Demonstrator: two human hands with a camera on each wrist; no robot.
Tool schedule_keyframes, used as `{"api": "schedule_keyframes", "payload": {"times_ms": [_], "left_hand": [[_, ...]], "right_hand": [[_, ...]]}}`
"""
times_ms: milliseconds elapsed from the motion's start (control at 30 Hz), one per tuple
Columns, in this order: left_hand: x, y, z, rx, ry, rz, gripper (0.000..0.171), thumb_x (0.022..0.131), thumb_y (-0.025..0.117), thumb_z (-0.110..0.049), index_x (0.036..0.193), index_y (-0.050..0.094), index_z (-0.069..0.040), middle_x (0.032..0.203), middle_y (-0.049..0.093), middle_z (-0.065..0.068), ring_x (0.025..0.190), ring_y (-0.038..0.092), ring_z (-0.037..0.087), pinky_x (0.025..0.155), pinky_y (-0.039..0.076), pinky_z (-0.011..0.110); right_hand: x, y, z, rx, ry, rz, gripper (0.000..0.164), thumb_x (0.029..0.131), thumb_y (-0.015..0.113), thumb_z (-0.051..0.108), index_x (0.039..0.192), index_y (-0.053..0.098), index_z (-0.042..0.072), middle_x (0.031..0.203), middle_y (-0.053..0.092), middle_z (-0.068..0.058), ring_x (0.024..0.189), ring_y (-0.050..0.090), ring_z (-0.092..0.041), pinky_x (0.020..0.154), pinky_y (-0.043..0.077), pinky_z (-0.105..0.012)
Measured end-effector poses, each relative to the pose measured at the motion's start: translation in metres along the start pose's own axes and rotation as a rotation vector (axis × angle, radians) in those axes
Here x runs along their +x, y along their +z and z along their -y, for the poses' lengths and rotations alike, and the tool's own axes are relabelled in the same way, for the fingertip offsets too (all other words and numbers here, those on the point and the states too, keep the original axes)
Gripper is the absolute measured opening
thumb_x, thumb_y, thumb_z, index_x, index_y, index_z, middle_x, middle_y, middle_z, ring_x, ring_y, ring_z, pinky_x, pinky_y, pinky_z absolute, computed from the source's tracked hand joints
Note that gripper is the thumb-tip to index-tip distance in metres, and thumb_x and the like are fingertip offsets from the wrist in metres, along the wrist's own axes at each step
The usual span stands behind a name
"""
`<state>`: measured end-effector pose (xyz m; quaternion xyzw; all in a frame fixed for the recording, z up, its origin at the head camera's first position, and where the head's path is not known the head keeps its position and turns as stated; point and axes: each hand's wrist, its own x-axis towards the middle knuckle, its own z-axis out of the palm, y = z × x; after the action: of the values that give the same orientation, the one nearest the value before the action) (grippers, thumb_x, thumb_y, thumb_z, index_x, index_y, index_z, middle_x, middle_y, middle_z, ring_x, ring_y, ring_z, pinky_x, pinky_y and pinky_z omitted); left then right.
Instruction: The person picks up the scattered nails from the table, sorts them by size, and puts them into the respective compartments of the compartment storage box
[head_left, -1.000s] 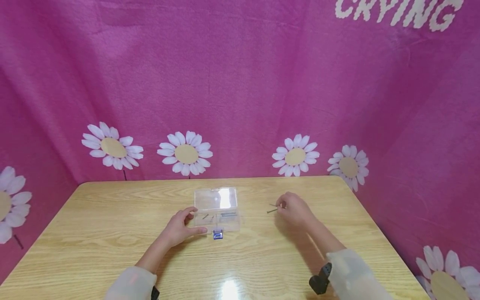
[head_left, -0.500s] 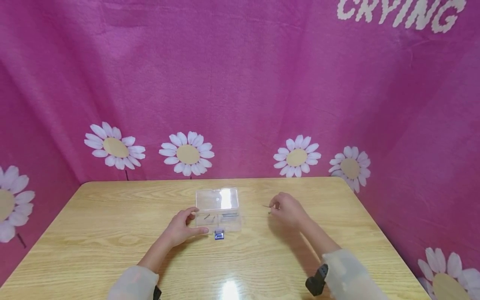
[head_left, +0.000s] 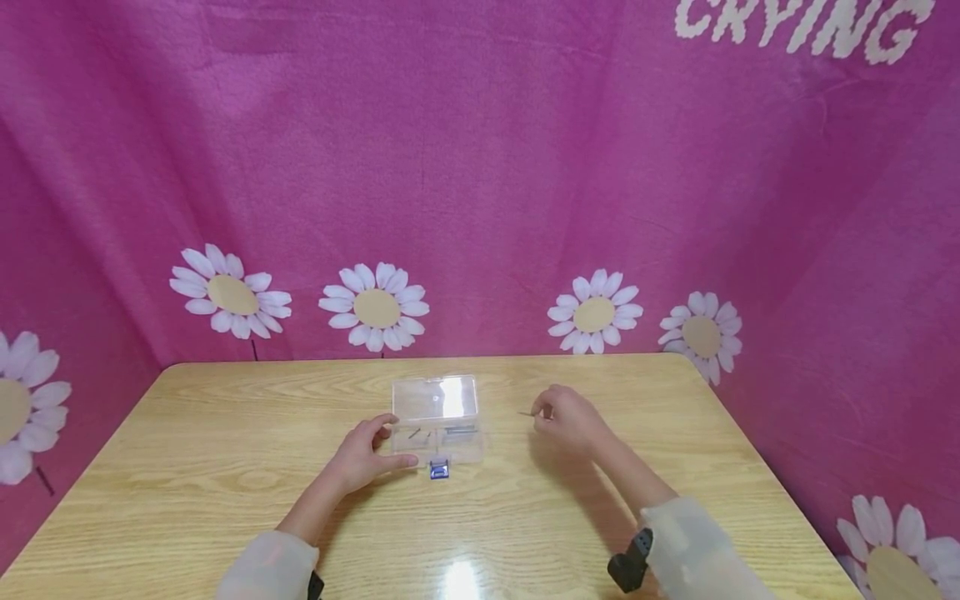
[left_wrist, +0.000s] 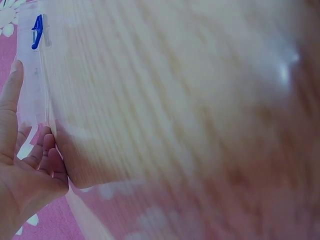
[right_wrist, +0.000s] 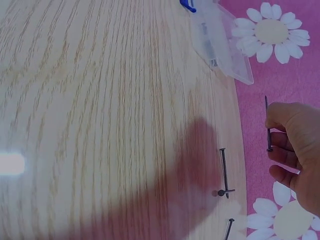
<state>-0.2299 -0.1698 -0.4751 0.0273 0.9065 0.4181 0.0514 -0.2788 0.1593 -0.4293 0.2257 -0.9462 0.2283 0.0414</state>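
A clear plastic box (head_left: 465, 452) with its lid (head_left: 416, 402) tipped back stands at mid-table in the head view. Its front carries a blue latch (head_left: 438, 469). Small nails (head_left: 415, 433) lie in its left compartment, and longer metal pieces (head_left: 460, 431) sit in the right one. My left hand (head_left: 360, 457) grips the box's left end, thumb along the front and fingers farther back. To the right, my right hand (head_left: 572, 419) pinches a nail (right_wrist: 269, 142) between thumb and fingers, above the table with its point toward the box.
In the right wrist view, a long nail (right_wrist: 224, 167) lies on the wood-grain table (right_wrist: 125, 100) with a shorter one (right_wrist: 228, 190) across its end. Another nail (right_wrist: 229, 229) shows at the bottom edge. A pink curtain (head_left: 480, 208) with daisies hangs behind the table.
My right hand has moved left toward the box with the pinched nail. Earlier two nails showed at its fingertips; now one shows. My left hand stays on the box.
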Motion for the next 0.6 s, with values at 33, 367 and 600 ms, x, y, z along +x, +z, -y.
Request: {"api": "schedule_keyframes", "payload": {"times_ms": [33, 367, 600], "left_hand": [[0.000, 0.000, 0.000, 0.000, 0.001, 0.000, 0.081, 0.068, 0.080, -0.044, 0.133, 0.047, -0.008, 0.119, 0.054, 0.012, 0.107, 0.050, 0.024, 0.095, 0.044, 0.045], [0.000, 0.000, 0.001, 0.015, 0.007, -0.006, 0.082, 0.068, 0.080, -0.045, 0.133, 0.047, -0.008, 0.119, 0.055, 0.012, 0.107, 0.050, 0.024, 0.095, 0.044, 0.045], [-0.001, 0.000, -0.001, 0.021, 0.002, -0.007, 0.082, 0.068, 0.080, -0.045, 0.133, 0.047, -0.008, 0.118, 0.055, 0.012, 0.106, 0.050, 0.024, 0.095, 0.044, 0.045]], "right_hand": [[0.000, 0.000, 0.001, 0.004, 0.000, 0.002, 0.012, 0.073, 0.062, 0.005, 0.083, 0.069, 0.005, 0.076, 0.057, -0.002, 0.072, 0.051, -0.013, 0.068, 0.046, -0.027], [0.002, 0.002, 0.010, 0.029, -0.016, 0.030, 0.012, 0.073, 0.060, 0.004, 0.082, 0.069, 0.006, 0.075, 0.056, -0.001, 0.071, 0.050, -0.011, 0.065, 0.045, -0.025], [0.003, 0.007, 0.018, 0.044, -0.011, 0.046, 0.010, 0.074, 0.063, 0.004, 0.083, 0.069, 0.006, 0.076, 0.057, 0.000, 0.072, 0.050, -0.011, 0.066, 0.045, -0.025]]}}
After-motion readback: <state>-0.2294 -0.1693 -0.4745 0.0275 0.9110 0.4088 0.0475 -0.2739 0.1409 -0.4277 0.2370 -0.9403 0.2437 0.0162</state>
